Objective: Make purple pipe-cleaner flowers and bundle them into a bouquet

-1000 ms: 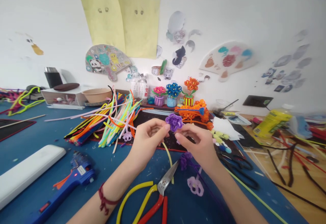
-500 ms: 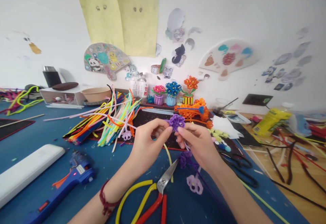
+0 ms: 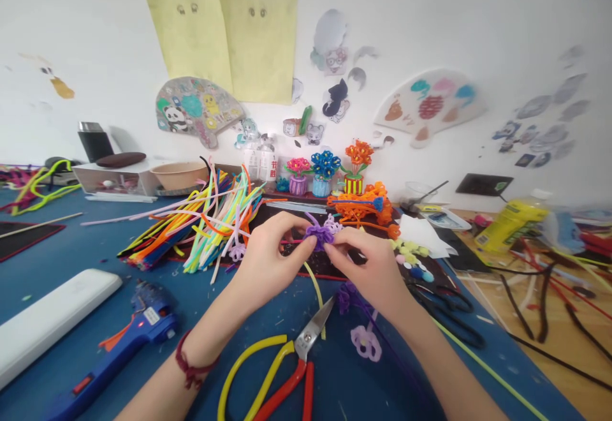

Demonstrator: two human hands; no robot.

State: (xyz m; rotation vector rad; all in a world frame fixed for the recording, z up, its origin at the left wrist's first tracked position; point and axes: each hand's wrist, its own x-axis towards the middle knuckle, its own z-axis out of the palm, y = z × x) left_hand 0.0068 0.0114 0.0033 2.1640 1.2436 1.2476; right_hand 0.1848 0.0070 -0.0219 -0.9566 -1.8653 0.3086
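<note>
A purple pipe-cleaner flower is pinched between both hands above the middle of the table. My left hand grips its left side with thumb and forefinger. From the right, my right hand pinches the other side of the petals. Light-purple loops show just behind the flower. Below the hands lie scissors with yellow and red handles, blades toward the right hand. Near their tip are another purple flower and a light-purple pipe-cleaner flower on the blue mat.
A blue glue gun and a long white case lie at left. Pipe cleaners are heaped behind my left hand. Small flower pots stand at the wall. Black scissors and a yellow bottle are at right.
The purple flower has moved slightly left and down and has turned, with its petals now seen more from the side. My right hand has shifted left, its fingertips closer to my left hand's.
</note>
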